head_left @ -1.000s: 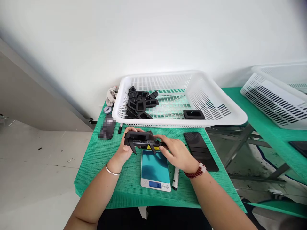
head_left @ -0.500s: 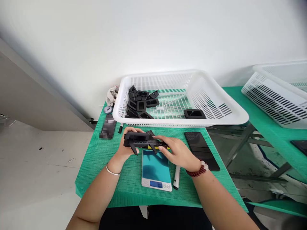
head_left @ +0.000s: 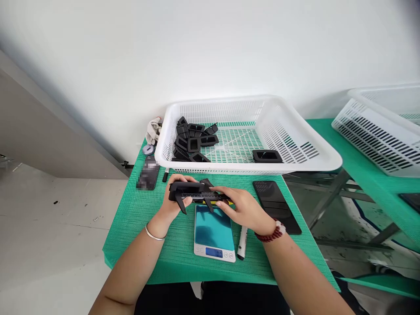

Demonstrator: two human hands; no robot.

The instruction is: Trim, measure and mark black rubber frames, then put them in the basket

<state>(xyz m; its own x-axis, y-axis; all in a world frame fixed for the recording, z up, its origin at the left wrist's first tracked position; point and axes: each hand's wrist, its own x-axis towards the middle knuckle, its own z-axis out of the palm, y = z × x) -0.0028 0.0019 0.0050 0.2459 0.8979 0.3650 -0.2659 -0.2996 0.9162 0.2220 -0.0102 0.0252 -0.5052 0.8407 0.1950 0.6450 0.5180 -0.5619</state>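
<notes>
My left hand point(head_left: 170, 206) is closed around a black plastic part point(head_left: 187, 187) with a rectangular recess, like those in the basket. Fingers of my right hand point(head_left: 244, 210) grip the right end of a black caliper point(head_left: 208, 204), whose scale lies across the part and whose jaws point down toward me. Both things are held above a small digital scale point(head_left: 214, 227) with a blue-green plate and a lit display. A white marker point(head_left: 242, 243) lies to the right of the scale, below my right hand. The fingertips behind the part are hidden.
Behind my hands stands a white slotted basket point(head_left: 308, 162) with several black parts heaped at its left point(head_left: 194, 144) and others at its right front point(head_left: 267, 156). A black tablet point(head_left: 276, 207), phone point(head_left: 148, 173), black-capped marker point(head_left: 166, 176) and cloth glove point(head_left: 152, 131) lie around on the green mat.
The caliper's jaws have tilted slightly, their tips shifting a little left. My left thumb has shifted slightly by the jaw. Both hands otherwise keep nearly the same place.
</notes>
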